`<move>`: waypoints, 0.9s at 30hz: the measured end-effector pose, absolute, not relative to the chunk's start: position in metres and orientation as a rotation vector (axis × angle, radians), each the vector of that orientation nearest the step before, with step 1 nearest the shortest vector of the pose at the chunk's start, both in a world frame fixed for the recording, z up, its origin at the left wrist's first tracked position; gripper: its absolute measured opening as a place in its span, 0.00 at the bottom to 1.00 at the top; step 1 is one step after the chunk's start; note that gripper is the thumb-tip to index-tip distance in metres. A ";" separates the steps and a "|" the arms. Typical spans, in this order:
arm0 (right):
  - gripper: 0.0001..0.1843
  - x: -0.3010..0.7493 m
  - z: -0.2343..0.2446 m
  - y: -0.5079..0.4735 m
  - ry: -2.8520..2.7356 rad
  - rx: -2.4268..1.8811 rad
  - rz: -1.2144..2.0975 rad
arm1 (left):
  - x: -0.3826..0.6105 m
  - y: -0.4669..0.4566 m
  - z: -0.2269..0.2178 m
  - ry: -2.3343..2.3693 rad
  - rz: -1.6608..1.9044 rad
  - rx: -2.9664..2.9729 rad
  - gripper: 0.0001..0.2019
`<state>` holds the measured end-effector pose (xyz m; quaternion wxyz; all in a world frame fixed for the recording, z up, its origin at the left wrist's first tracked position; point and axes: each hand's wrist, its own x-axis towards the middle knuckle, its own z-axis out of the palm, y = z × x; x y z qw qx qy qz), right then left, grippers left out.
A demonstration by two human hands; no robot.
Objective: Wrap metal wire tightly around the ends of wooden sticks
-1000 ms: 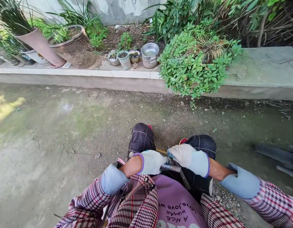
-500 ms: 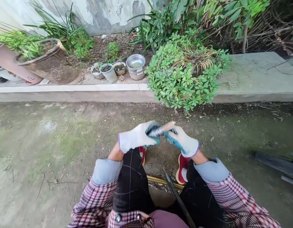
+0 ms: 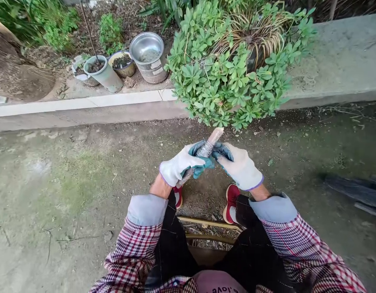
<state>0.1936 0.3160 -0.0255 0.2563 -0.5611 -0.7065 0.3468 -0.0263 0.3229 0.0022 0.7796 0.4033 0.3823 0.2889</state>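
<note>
My left hand (image 3: 190, 160), in a white glove with a teal-coated palm, is closed around a wooden stick (image 3: 214, 137) that slants up to the right. Silvery wire (image 3: 205, 150) is wound in tight coils about the stick below its bare, pale tip. The stick's lower end comes out beneath my left wrist. My right hand (image 3: 235, 160), gloved alike, is beside the coils with thumb and fingers pressed together at the stick's right side. Whatever those fingers pinch is hidden by the glove.
Ahead runs a low concrete ledge (image 3: 120, 108) with a metal pot (image 3: 151, 69), small planters and a bushy plant (image 3: 218, 89) overhanging its edge. Red shoes (image 3: 232, 199) stand on the dirt ground. Yellowish bars (image 3: 209, 221) lie between my legs. A dark object (image 3: 355, 189) is at right.
The view has tipped downward and closer. The stick has turned more upright in my left hand, and my right hand has shifted along its side. The dark rod across my lap is out of sight.
</note>
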 end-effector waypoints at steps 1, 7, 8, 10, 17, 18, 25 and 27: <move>0.12 0.192 -0.023 0.315 -1.967 -1.565 0.878 | -0.027 0.322 -0.001 0.806 0.638 0.852 0.26; 0.10 0.189 -0.016 0.307 -2.170 -1.580 0.606 | -0.027 0.314 -0.005 0.723 0.680 0.806 0.36; 0.09 0.189 -0.015 0.306 -2.187 -1.574 0.572 | -0.025 0.313 -0.005 0.710 0.683 0.804 0.38; 0.09 0.190 -0.014 0.305 -2.217 -1.558 0.522 | -0.024 0.312 -0.005 0.682 0.698 0.810 0.40; 0.11 0.188 -0.012 0.307 -2.232 -1.470 0.480 | -0.022 0.312 -0.006 0.685 0.752 0.822 0.31; 0.11 0.188 -0.013 0.307 -2.234 -1.479 0.474 | -0.023 0.312 -0.005 0.690 0.757 0.817 0.30; 0.11 0.185 -0.014 0.304 -2.124 -1.507 0.485 | -0.022 0.312 -0.006 0.712 0.784 0.832 0.33; 0.12 0.183 -0.017 0.303 -2.046 -1.522 0.526 | -0.020 0.313 -0.007 0.756 0.784 0.849 0.34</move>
